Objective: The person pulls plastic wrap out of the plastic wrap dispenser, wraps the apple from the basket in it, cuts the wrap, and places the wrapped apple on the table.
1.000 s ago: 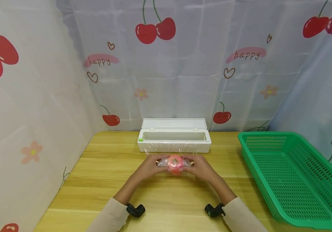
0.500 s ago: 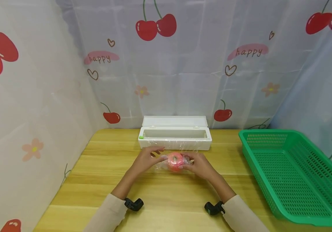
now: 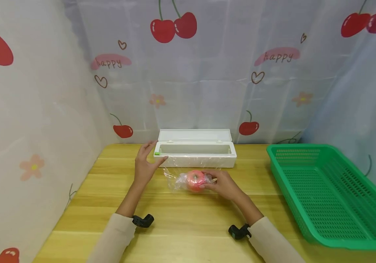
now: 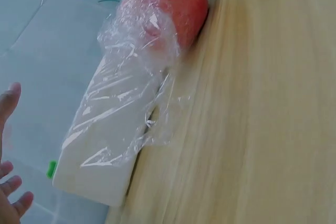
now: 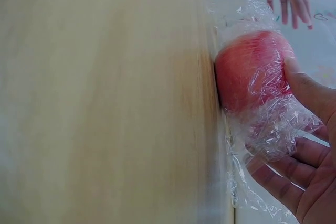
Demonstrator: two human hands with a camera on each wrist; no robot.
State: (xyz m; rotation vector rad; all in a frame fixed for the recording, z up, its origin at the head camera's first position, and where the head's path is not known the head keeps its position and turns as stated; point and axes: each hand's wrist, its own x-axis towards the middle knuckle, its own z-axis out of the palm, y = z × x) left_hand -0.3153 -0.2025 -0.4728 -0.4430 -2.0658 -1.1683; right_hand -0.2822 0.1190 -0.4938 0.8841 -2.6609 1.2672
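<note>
A red apple (image 3: 195,181) wrapped in clear cling film (image 5: 273,124) sits on the wooden table in front of a white cling film dispenser box (image 3: 194,161). Loose, crumpled film (image 4: 121,114) trails from the apple's left side. My right hand (image 3: 223,185) holds the apple at its right side, thumb on the fruit and fingers behind the bunched film. At the left end of the box, my left hand (image 3: 144,166) is raised with fingers spread and nothing in it. Its thumb overlaps the box's front corner in the head view.
The dispenser's lid (image 3: 194,135) stands raised at the back, and a green tab (image 3: 157,153) sits at its left front. A green plastic basket (image 3: 330,197) stands at the right of the table (image 3: 188,230). Cherry-printed curtains (image 3: 207,84) enclose the back and sides.
My left hand has let go of the wrapped apple and moved left and back to the dispenser's left end, fingers spreading. My right hand has stayed at the apple.
</note>
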